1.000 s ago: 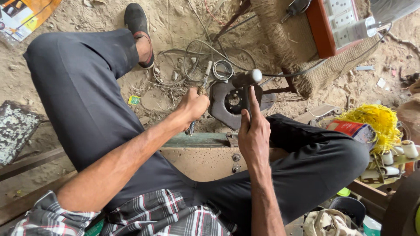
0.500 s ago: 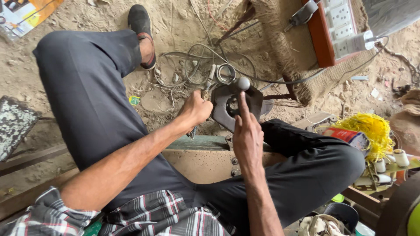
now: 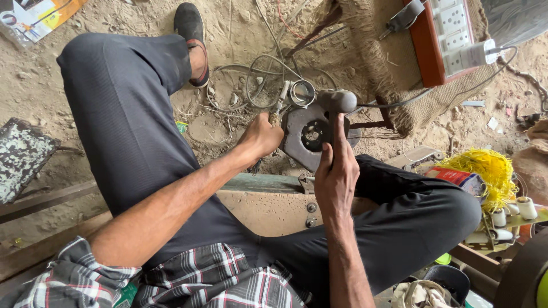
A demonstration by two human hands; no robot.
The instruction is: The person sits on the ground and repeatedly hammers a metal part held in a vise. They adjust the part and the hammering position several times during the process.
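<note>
Raised since before, the hammer is gripped by the right hand; left hand pinches a chisel.

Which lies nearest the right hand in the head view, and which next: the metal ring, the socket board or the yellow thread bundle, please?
From the right hand:
1. Metal ring, just beyond the hammer head.
2. Yellow thread bundle, off to the right.
3. Socket board, top right, farthest.
</note>
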